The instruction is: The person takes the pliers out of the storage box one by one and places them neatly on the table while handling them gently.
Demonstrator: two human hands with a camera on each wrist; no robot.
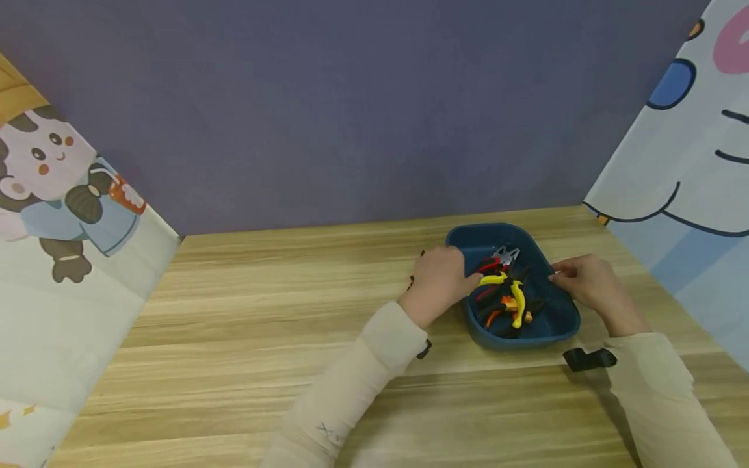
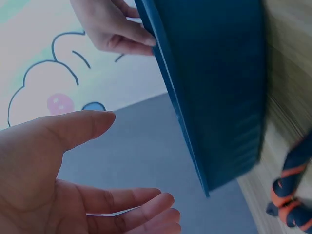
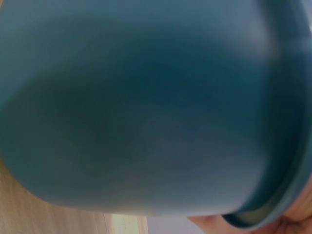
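A dark blue plastic bin (image 1: pixel 486 341) stands on the table, holding several pliers. On top of the pile lie pliers with yellow handles (image 1: pixel 518 302), red-handled pliers (image 1: pixel 488 265) behind and orange-and-black handles (image 1: pixel 497 312) below. My right hand (image 1: pixel 588 283) pinches the bin's right rim between thumb and fingers. Beside the left wall is my left hand (image 1: pixel 439 279), thumb and fingers spread with a gap between them in the left wrist view. Near it on the table lies a tool with dark and orange handles (image 2: pixel 287 200), mostly hidden behind this hand in the head view.
The wood-grain table (image 1: pixel 234 338) runs back to a plain grey-purple panel (image 1: pixel 374 117). Printed cartoon panels stand at the left (image 1: pixel 58 260) and right (image 1: pixel 690 162). Black straps hang at both wrists.
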